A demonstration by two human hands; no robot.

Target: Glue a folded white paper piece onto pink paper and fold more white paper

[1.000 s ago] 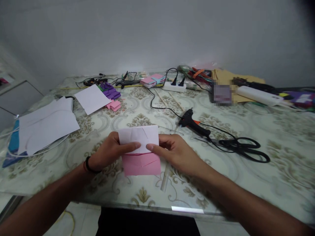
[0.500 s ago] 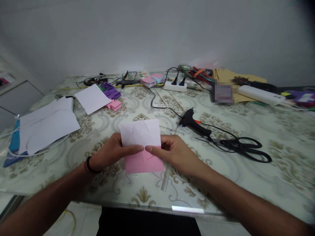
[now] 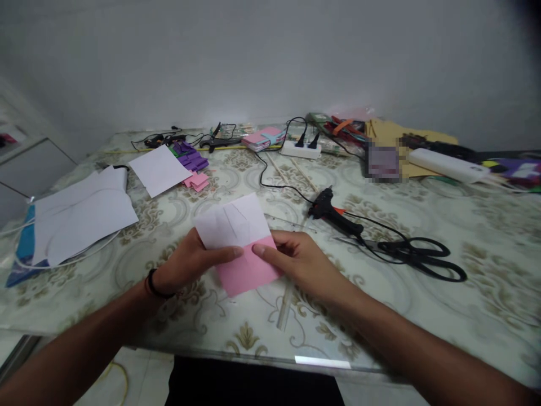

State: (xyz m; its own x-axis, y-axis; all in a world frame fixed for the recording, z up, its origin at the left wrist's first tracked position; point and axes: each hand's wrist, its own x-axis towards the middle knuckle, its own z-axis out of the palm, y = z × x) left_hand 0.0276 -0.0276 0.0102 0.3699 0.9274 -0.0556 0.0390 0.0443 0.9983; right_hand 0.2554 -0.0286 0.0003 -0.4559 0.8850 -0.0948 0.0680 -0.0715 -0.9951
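A person's left hand [image 3: 190,259] and right hand [image 3: 298,259] hold a small piece of paper [image 3: 249,270], white above and pink below, over the near middle of a floral-patterned table [image 3: 177,332]. The fingers of both hands pinch it from the sides, thumbs pressed on the front with tips nearly meeting at the border between the two colors; the other fingers are largely hidden behind. The paper tilts, and thin lines mark its white part. A dark band [image 3: 157,285] circles the left wrist. To the right lie a black glue gun [image 3: 338,214] and black-handled scissors [image 3: 416,258], a cord crossing the blades. At left, large white sheets [image 3: 84,217] rest near a smaller white sheet [image 3: 158,171], which lies beside folded purple papers [image 3: 194,160] and pink ones [image 3: 198,180]. Farther back, two plugs sit in a white power strip [image 3: 291,149].
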